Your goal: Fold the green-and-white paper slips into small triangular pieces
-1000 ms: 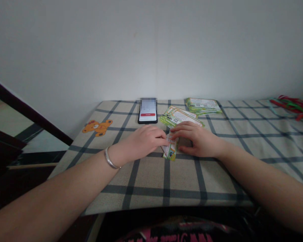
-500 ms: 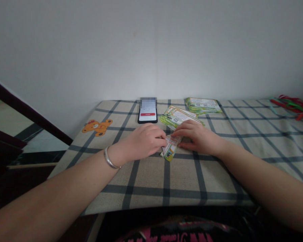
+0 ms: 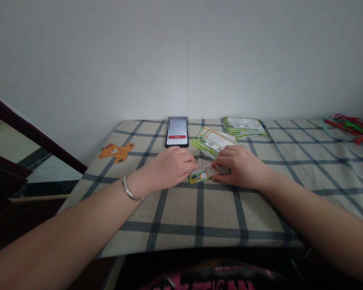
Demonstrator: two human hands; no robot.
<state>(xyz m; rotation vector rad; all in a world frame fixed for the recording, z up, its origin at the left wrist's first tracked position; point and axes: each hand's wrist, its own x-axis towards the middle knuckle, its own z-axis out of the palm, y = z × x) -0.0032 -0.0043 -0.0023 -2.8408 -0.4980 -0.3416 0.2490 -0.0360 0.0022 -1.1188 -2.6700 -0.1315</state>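
Note:
Both of my hands meet over a small green and yellow printed card lying on the checked tablecloth. My left hand, with a silver bangle on the wrist, has its fingers curled and pinches the card's left end. My right hand pinches the card's right end with bent fingers. The card lies nearly flat, long side left to right. Just behind my hands lies a fanned pile of similar cards.
A phone with a lit screen lies at the back by the wall. A second stack of cards sits at the back right. Red and green cords lie at the far right. A bear print marks the cloth's left side.
The card has turned between my hands, from standing almost end-on toward me to lying crosswise. Both hands stayed in about the same place.

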